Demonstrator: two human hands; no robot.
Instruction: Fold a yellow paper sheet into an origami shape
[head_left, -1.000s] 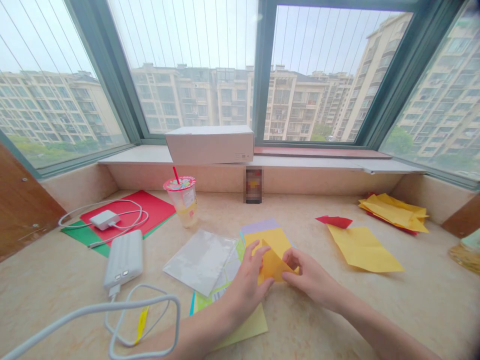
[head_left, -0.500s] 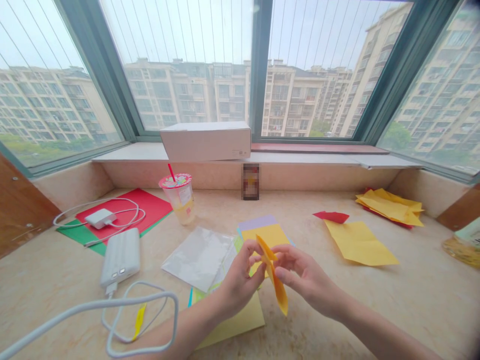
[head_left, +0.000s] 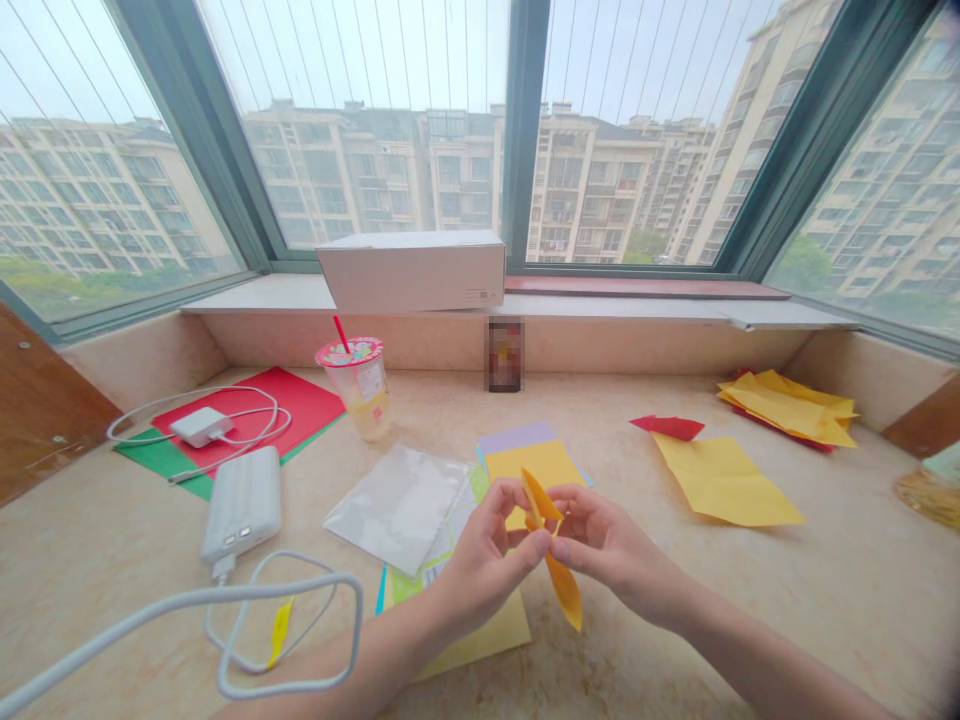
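Note:
My left hand (head_left: 484, 560) and my right hand (head_left: 604, 545) both pinch a folded orange paper piece (head_left: 559, 575) in the air above the counter. The piece stands on edge, its lower tip hanging below my fingers. Under my hands lies a stack of coloured paper sheets (head_left: 536, 455), yellow on top with lilac and green edges showing. A clear plastic sleeve (head_left: 397, 505) lies just left of the stack.
A white power bank (head_left: 241, 503) with a looping white cable (head_left: 225, 620) lies at left. A charger sits on red and green sheets (head_left: 300, 405). A drink cup with a straw (head_left: 361, 385), a white box (head_left: 412, 268) on the sill, and yellow sheets (head_left: 724, 480) at right.
The orange paper lay on the stack under my fingers; now both hands have lifted it and hold it on edge in the air. The view has tilted slightly.

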